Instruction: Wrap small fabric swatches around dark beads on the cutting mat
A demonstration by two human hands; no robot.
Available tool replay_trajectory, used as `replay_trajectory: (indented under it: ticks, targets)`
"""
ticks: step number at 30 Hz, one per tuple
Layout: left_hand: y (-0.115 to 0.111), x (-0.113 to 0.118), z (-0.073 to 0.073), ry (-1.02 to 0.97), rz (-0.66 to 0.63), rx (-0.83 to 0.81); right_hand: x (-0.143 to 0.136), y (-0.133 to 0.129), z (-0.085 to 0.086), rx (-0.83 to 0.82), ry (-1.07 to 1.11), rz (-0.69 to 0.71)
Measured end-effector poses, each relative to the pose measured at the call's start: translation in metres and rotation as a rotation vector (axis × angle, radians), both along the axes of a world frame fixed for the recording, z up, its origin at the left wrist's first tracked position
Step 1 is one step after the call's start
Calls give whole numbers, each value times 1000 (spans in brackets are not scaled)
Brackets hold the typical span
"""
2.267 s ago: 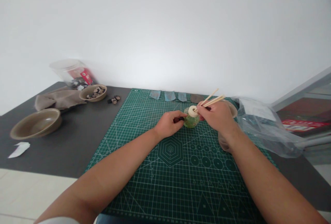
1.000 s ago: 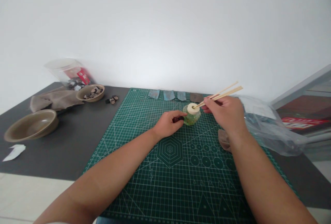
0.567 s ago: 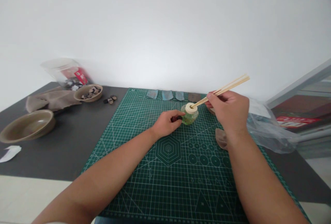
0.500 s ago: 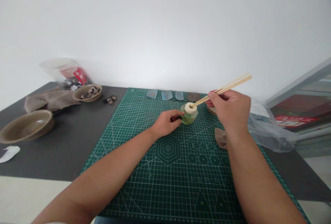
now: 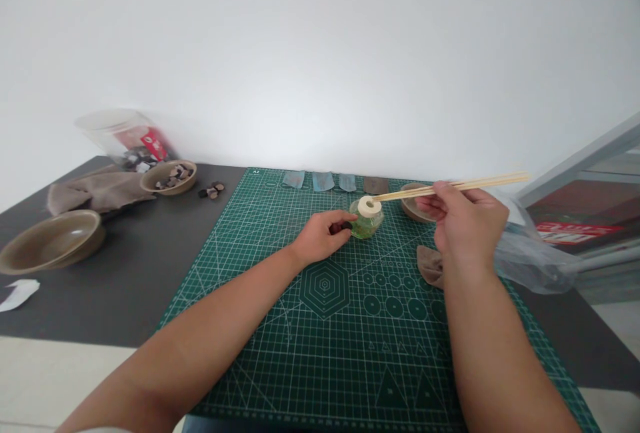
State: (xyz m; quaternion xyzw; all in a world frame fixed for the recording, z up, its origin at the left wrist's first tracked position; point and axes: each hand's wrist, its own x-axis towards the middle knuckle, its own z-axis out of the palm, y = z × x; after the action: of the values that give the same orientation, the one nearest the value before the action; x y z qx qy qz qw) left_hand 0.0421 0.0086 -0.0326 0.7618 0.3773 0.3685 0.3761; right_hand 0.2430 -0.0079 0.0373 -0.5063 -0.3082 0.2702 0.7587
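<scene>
Just past the cutting mat's middle, toward one o'clock, stands a small glass jar with green in it and a cream lid with a central hole. The left hand meets the jar from eight o'clock, fingers curled and the index finger against the glass; a dark spot shows between thumb and fingers, though I cannot tell whether anything is gripped. At three o'clock, the right hand grasps a bundle of thin wooden sticks, their tips by the hole's two o'clock edge; whether they touch the lid is unclear.

Around the jar, three bluish pieces lie toward eleven o'clock, and a brown piece toward twelve. A bowl partly hidden by the right hand sits at two, a brown cloth scrap at four. Far off at nine is a larger bowl; nearer ten, a smaller bowl holds dark and tan bits
</scene>
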Motion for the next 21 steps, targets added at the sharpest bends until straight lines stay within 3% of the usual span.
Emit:
replay_trajectory:
  ticks: [6,12,21]
  targets:
    - [-1,-1,1,18,15,60,15,4,-10,-13,381,138]
    - [-4,-2,2,19,36,160,14,6,-14,-99,505,233]
    - [-17,0,10,451,-202,476,16,9,-15,-120,569,250]
